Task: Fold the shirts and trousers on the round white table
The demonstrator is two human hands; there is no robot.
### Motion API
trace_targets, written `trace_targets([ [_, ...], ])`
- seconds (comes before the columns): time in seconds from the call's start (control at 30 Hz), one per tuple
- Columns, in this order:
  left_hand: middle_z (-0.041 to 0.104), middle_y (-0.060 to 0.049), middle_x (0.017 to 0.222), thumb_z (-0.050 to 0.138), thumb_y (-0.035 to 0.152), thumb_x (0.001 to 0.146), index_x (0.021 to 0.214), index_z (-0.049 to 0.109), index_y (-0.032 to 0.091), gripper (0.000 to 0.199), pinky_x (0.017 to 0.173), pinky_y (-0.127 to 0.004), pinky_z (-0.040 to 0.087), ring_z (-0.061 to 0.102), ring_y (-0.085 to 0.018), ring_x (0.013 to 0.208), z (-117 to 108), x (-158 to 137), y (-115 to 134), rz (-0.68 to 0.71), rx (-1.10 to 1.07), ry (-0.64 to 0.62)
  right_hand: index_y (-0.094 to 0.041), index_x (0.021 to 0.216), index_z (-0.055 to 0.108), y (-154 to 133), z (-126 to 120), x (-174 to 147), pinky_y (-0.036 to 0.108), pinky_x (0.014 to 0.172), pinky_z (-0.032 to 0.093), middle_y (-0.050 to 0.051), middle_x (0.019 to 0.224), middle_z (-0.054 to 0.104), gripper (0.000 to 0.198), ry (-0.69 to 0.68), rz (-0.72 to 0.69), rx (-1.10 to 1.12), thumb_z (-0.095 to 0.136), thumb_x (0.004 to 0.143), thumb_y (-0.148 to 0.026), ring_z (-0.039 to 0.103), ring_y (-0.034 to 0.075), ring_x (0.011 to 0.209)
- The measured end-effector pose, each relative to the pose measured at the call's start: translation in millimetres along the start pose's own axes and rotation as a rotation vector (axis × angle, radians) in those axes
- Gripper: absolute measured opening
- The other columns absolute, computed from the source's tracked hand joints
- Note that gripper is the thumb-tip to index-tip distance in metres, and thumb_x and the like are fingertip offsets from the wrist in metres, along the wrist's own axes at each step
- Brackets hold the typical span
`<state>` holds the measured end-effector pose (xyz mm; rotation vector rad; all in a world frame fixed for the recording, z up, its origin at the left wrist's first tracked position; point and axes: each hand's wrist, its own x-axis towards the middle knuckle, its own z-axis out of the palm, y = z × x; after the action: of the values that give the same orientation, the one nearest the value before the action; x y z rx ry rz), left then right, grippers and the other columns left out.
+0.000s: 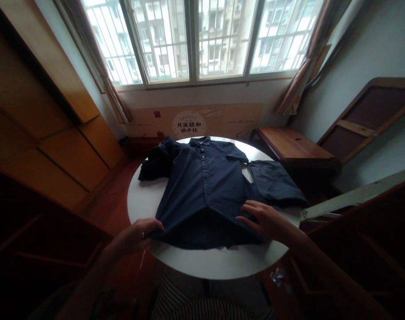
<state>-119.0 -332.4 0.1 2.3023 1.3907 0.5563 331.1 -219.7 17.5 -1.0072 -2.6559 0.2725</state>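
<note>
A bright barred window is set in the far wall, and a round white table is placed below it; a dark blue shirt is laid on the table, collar toward the window, buttons up, front hem rucked into a peak. The shirt's near left corner is pinched by the left hand, right around the table edge; the right hand is held at the other lower side, fingers loosely spread, no cloth visibly gripped; whether the shirt is pressed by it can't be told. If the left corner were tugged with the other side unpinned, the whole shirt could be skewed; creases could also be trapped if that peak were flattened carelessly. A folded cloth is parked by the right rim, so it could be knocked off by a stray forearm; a black bundle could be dragged along by the left sleeve.
</note>
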Motion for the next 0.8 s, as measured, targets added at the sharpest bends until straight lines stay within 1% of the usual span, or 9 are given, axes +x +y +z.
trace_targets([
  [0.13, 0.056, -0.001, 0.083, 0.055, 0.014, 0.079, 0.110, 0.056, 0.018, 0.031, 0.066, -0.024, 0.047, 0.053, -0.014, 0.070, 6.2, 3.9, 2.1, -0.104, 0.049, 0.250, -0.021, 0.126, 0.063, 15.9, -2.8, -7.1, 0.048, 0.095, 0.050, 0.015, 0.125, 0.062, 0.063, -0.114, -0.015, 0.006, 0.078, 0.073, -0.051, 0.060, 0.033, 0.113],
  [0.2, 0.057, -0.004, 0.090, 0.059, 0.026, 0.082, 0.116, 0.052, 0.017, 0.036, 0.068, -0.028, 0.049, 0.055, -0.016, 0.074, 14.0, 3.9, 1.9, -0.179, 0.073, 0.347, -0.025, 0.137, 0.057, 27.9, 0.9, -25.4, 0.054, 0.102, 0.046, 0.016, 0.137, 0.057, 0.070, -0.137, -0.028, 0.011, 0.078, 0.073, -0.044, 0.054, 0.036, 0.125],
  [0.27, 0.059, -0.006, 0.098, 0.057, 0.032, 0.085, 0.124, 0.049, 0.017, 0.042, 0.065, -0.028, 0.050, 0.056, -0.016, 0.071, 24.0, 2.4, 0.4, -0.258, 0.065, 0.361, -0.029, 0.141, 0.053, 39.0, 6.1, -46.8, 0.062, 0.104, 0.041, 0.014, 0.141, 0.055, 0.069, -0.127, -0.045, 0.006, 0.074, 0.075, -0.035, 0.050, 0.036, 0.131],
  [0.37, 0.062, -0.007, 0.099, 0.052, 0.032, 0.088, 0.129, 0.049, 0.017, 0.043, 0.059, -0.027, 0.048, 0.055, -0.013, 0.060, 36.9, 1.7, -1.9, -0.302, 0.031, 0.321, -0.030, 0.134, 0.059, 49.5, 12.4, -70.0, 0.071, 0.106, 0.031, 0.012, 0.137, 0.060, 0.055, -0.054, -0.068, -0.024, 0.061, 0.079, -0.021, 0.049, 0.035, 0.133],
  [0.47, 0.063, -0.003, 0.087, 0.051, 0.022, 0.083, 0.126, 0.053, 0.017, 0.044, 0.057, -0.024, 0.045, 0.055, -0.013, 0.056, 39.0, 7.8, -1.3, -0.256, 0.029, 0.324, -0.024, 0.115, 0.067, 50.5, 12.5, -73.9, 0.065, 0.108, 0.034, 0.010, 0.123, 0.069, 0.037, 0.097, -0.103, -0.044, 0.047, 0.087, -0.011, 0.059, 0.028, 0.124],
  [0.57, 0.056, 0.003, 0.070, 0.048, 0.012, 0.073, 0.121, 0.058, 0.017, 0.049, 0.056, -0.020, 0.040, 0.052, -0.012, 0.054, 25.2, 17.6, 2.5, -0.252, 0.097, 0.441, -0.021, 0.112, 0.066, 43.0, 4.1, -65.1, 0.051, 0.105, 0.046, 0.009, 0.109, 0.073, 0.030, 0.331, -0.158, -0.034, 0.044, 0.094, -0.011, 0.069, 0.022, 0.105],
  [0.67, 0.043, 0.007, 0.060, 0.046, 0.007, 0.064, 0.114, 0.064, 0.018, 0.055, 0.055, -0.018, 0.035, 0.044, -0.010, 0.052, 0.4, 20.2, 6.6, -0.264, 0.179, 0.552, -0.022, 0.112, 0.063, 29.3, -10.4, -57.2, 0.044, 0.099, 0.053, 0.006, 0.099, 0.073, 0.024, 0.554, -0.128, -0.030, 0.047, 0.096, -0.014, 0.070, 0.021, 0.095],
  [0.73, 0.037, 0.007, 0.059, 0.045, 0.007, 0.062, 0.112, 0.066, 0.019, 0.055, 0.054, -0.018, 0.033, 0.040, -0.009, 0.051, -15.1, 14.5, 8.3, -0.274, 0.175, 0.537, -0.023, 0.107, 0.063, 19.8, -19.1, -56.8, 0.043, 0.096, 0.054, 0.006, 0.095, 0.072, 0.021, 0.584, -0.112, -0.040, 0.047, 0.096, -0.016, 0.069, 0.022, 0.094],
  [0.8, 0.037, 0.007, 0.059, 0.046, 0.009, 0.065, 0.109, 0.067, 0.019, 0.050, 0.052, -0.017, 0.031, 0.039, -0.009, 0.051, -24.9, 4.2, 9.4, -0.306, 0.127, 0.462, -0.023, 0.101, 0.064, 12.9, -24.2, -60.1, 0.044, 0.095, 0.054, 0.006, 0.091, 0.070, 0.019, 0.496, -0.140, -0.040, 0.047, 0.096, -0.017, 0.068, 0.022, 0.090],
])
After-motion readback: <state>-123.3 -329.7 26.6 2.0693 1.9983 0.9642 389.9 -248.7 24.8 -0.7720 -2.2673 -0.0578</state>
